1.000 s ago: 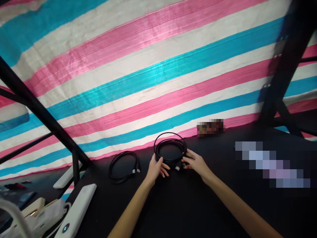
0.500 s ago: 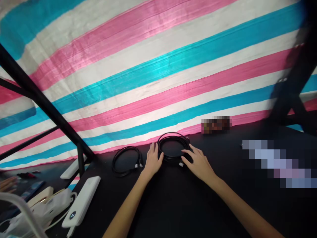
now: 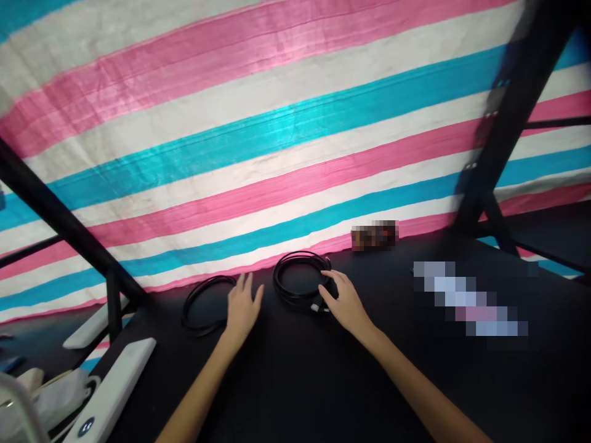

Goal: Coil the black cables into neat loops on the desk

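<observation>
Two coiled black cables lie on the black tabletop [image 3: 286, 381]. My left hand [image 3: 242, 306] has its fingers apart and covers the right side of the left cable coil [image 3: 188, 307], hiding that coil's plugs. To its right lies the other cable coil [image 3: 277, 284], a thicker bundle of loops with a light-coloured plug at its front right. My right hand [image 3: 344, 301] rests at this coil's right edge, thumb and fingers spread around that side. Whether the fingertips press on the loops I cannot tell.
A white power bank [image 3: 117, 387] lies at the left, near white adapters and cords [image 3: 64, 394]. Another white bar [image 3: 92, 323] is behind a black frame leg [image 3: 113, 301]. Blurred-out items [image 3: 375, 235] sit at the back and right. A striped sheet [image 3: 258, 160] hangs behind.
My left hand has moved left, off the right coil's edge and over the left coil. My right hand stays by the right coil. The view has turned to the right.
</observation>
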`<state>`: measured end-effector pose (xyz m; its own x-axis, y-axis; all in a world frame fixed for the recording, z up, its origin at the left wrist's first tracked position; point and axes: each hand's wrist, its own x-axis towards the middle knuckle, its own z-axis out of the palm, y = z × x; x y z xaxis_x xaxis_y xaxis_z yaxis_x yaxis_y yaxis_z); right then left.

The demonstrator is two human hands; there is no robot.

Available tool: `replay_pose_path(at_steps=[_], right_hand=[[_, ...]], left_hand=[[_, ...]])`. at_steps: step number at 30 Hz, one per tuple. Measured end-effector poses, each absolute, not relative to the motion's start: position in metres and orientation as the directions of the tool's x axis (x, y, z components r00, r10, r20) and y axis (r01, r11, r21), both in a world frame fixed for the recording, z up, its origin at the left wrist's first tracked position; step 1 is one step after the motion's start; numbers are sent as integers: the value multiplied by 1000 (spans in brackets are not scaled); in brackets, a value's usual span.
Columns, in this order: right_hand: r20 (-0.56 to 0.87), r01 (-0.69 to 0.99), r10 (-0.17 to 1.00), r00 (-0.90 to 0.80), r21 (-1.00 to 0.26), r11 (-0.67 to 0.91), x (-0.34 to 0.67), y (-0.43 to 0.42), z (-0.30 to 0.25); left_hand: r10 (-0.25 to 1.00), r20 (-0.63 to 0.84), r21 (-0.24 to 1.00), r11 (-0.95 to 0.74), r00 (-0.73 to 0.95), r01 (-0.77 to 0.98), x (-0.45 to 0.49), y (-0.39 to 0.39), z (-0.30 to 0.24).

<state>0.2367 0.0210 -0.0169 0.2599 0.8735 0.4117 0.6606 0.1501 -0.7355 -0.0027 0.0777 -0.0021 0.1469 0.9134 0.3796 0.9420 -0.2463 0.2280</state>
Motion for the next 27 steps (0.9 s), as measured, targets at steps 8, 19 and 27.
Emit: replay_pose_path(at_steps=[8, 19, 27], right_hand=[[475, 544, 858, 196, -781, 308, 221, 11, -8], [275, 465, 953, -125, -833, 301, 205, -6, 5], [295, 680, 935, -195, -646, 346, 207, -6, -5]], left_hand=[[984, 179, 118, -22, 0, 993, -28, 26, -2], [904, -22, 753, -266, 427, 602, 18, -75, 8], [946, 269, 348, -269, 179, 898, -7, 9, 18]])
